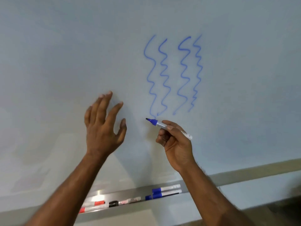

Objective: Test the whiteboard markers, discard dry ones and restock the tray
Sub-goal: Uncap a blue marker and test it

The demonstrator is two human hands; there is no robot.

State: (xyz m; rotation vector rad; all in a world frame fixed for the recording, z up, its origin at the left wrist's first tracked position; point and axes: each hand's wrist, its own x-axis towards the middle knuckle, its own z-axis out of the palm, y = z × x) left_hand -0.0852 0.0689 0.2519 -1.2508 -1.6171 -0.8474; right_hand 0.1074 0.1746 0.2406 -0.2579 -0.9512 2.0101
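The right hand (175, 142) is raised, its thumb and curled fingers pinching a marker (160, 124) at the middle of the barrel. Left of this grip and apart from it, the left hand (104, 126) is lifted with its 5 fingers straight and spread, holding nothing. Both forearms (78, 180) are bare and reach upward.

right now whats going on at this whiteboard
A person's right hand holds an uncapped blue marker, its tip just below the leftmost of four blue squiggles on the whiteboard. The left hand is open beside it. In the tray below lie other markers.
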